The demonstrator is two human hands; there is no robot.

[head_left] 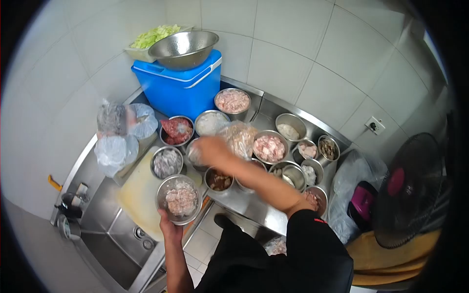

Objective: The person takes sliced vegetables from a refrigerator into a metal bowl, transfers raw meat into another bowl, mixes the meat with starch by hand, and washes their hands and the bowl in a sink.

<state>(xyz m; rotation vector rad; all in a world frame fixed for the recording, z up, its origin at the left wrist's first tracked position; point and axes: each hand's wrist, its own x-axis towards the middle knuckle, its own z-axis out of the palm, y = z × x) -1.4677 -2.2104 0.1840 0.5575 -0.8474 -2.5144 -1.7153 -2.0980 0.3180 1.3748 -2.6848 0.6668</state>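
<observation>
Big blue cooler [183, 93], beyond the fingers of the right hand [213, 150]; here's the steel bowl [161, 196], gripped in the left hand's [169, 227] fingers, minced meat [181, 200] just past them! Right fingers blurred, can't tell whether they're closed.

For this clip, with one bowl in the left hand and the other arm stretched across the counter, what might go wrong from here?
The left hand holds the bowl of minced meat at one side, so it might tip. The right hand reaches among closely packed open bowls; its forearm could knock one. The metal colander looks tilted atop the blue cooler; a bump might dislodge it.
</observation>
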